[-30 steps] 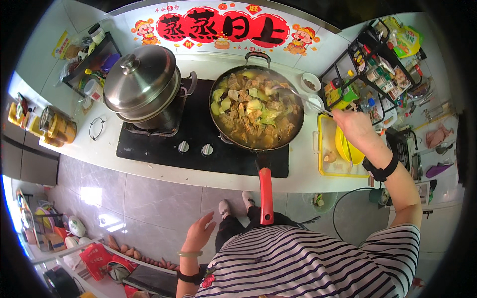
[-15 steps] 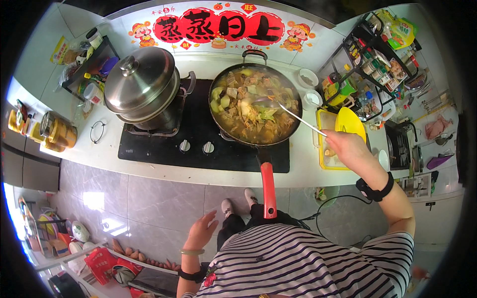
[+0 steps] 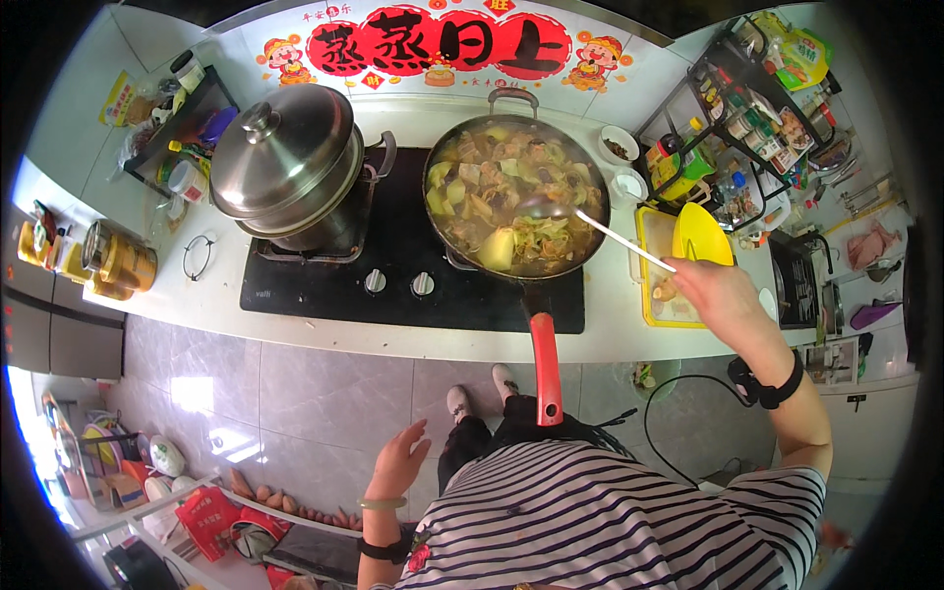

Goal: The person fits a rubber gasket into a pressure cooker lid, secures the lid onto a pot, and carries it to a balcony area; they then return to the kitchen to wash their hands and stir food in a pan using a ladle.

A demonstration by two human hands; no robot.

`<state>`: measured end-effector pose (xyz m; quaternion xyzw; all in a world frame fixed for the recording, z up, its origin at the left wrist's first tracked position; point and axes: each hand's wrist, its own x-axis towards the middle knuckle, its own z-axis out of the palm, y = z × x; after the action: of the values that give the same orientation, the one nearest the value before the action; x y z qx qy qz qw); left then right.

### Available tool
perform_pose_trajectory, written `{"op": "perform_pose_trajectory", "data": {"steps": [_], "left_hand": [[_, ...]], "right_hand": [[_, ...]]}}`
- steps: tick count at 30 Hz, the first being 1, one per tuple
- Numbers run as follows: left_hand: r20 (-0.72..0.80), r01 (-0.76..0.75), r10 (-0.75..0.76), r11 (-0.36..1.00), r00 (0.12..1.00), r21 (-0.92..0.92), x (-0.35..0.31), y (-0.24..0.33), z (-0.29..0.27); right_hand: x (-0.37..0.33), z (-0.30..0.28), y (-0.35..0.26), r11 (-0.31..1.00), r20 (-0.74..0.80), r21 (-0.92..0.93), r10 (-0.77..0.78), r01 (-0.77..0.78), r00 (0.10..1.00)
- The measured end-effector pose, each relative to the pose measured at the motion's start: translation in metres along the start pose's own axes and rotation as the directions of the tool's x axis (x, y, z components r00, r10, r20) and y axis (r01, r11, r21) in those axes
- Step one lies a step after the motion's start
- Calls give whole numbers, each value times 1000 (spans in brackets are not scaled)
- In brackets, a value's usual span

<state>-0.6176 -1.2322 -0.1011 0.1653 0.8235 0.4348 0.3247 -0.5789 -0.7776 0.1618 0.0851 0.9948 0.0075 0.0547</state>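
A wide frying pan (image 3: 529, 279) full of steaming stew stands on the right side of the black gas hob (image 3: 315, 293). The stew (image 3: 482, 182) holds leafy greens, pale cubes and brown pieces in liquid. My right hand (image 3: 723, 303) is closed round the end of a metal ladle (image 3: 629, 243), held over the pan's right rim. Its bowl rests partly sunk among the food, right of the middle. The pan's red handle (image 3: 548, 374) points toward me, untouched. My left hand (image 3: 398, 458) hangs low beside my body, fingers loosely apart, with nothing in it.
A lidded steel steamer pot (image 3: 285, 162) occupies the left burner. Right of the pan are small white bowls (image 3: 619, 145), a yellow tray (image 3: 649, 295) and a yellow bowl (image 3: 698, 236). Spice racks (image 3: 747, 118) stand behind them. Golden-lidded jars (image 3: 123, 258) sit at far left.
My right hand and the ladle have shifted slightly right in view. Food in the pan has been turned: a large pale chunk now shows near the front rim. My left hand stays lowered.
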Motion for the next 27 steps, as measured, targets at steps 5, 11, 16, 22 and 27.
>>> {"op": "perform_pose_trajectory", "data": {"steps": [5,11,16,22,27], "left_hand": [[19,4,-4,1000,1000,0,3,3,0],[27,-32,31,999,999,10,16,6,1],[31,-36,35,998,999,52,19,13,-6],[4,-48,47,997,999,63,15,1,-3],[43,-1,1,1000,999,-9,15,0,6]], "right_hand": [[-6,-16,-2,985,-13,153,85,-82,996],[0,-5,-23,949,-32,315,36,-24,999],[13,19,-28,976,4,218,-20,19,1000],[-8,2,-19,987,-52,137,-82,89,995],[-33,-30,-11,998,-17,49,47,-46,999]]}}
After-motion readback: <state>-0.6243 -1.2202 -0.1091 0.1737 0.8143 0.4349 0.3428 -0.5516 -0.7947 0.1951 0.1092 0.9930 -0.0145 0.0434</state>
